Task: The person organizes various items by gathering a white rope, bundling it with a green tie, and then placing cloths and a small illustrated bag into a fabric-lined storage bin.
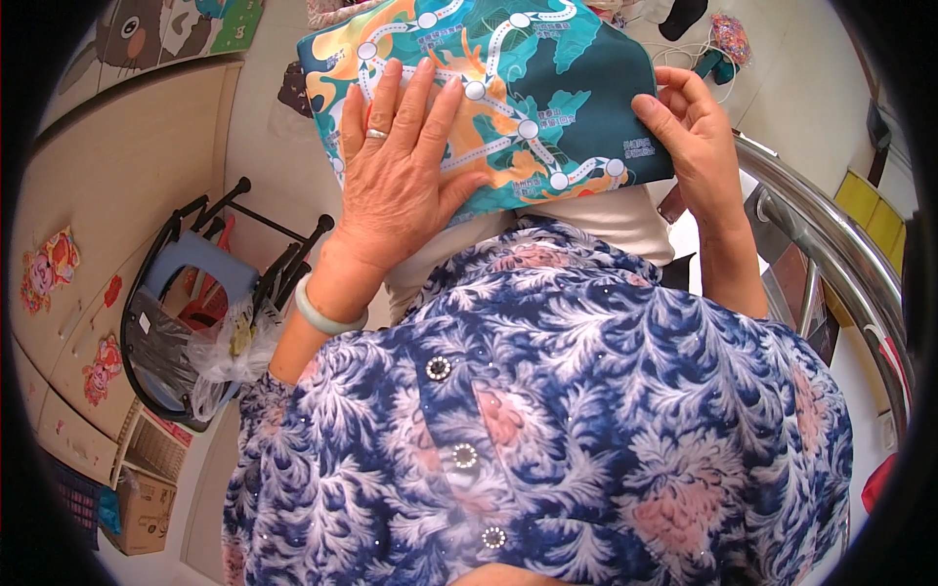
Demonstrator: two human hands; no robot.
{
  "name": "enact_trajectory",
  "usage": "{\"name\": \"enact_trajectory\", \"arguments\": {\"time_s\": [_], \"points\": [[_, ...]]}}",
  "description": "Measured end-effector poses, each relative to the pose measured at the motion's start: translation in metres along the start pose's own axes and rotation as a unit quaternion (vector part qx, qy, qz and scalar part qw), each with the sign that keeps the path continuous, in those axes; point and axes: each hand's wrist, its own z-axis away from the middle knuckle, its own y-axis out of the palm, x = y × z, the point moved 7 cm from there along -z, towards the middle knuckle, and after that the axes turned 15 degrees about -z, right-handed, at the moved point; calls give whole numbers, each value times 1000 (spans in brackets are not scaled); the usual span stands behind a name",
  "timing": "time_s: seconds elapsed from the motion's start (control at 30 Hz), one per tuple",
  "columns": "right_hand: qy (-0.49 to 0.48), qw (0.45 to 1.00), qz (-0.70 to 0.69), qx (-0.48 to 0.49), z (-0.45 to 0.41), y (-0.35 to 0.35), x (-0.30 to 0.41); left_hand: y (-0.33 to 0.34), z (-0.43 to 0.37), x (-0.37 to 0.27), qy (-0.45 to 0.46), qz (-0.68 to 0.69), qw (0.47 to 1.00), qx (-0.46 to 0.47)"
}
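A teal and orange printed fabric sheet [586,88] lies across my lap. Its winding dotted path with white circles resembles a board game, and it bears small writing. My left hand [403,154], with a ring and a pale bangle [327,311], rests flat on the sheet's left half, fingers spread. At the right edge, my right hand [692,128] has its thumb on the front of the fabric and its curled fingers at the border, pinching it. The sheet's far edge runs out of view at the top, and its underside is hidden.
Left of me stands a black-framed chair [198,267] with a blue seat and plastic bags, beside a wooden cabinet [146,139]. A curved metal rail [813,198] passes on my right. A white cable [678,50] and a bag of colourful bits [730,38] lie on the floor ahead.
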Motion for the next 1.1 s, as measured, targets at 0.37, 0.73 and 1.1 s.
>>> {"name": "enact_trajectory", "arguments": {"time_s": [0.37, 0.73, 1.1], "points": [[71, 993, -91, -30, 24, -18, -18, -8, 12, 10, -14, 63, 987, -149], [151, 978, -142, -5, 25, -12, -21, 3, 92, 36, -184, 222, 951, -114], [101, 994, -48, -15, 22, -11, -16, 45, 114, 70, -414, 704, 575, -52]]}}
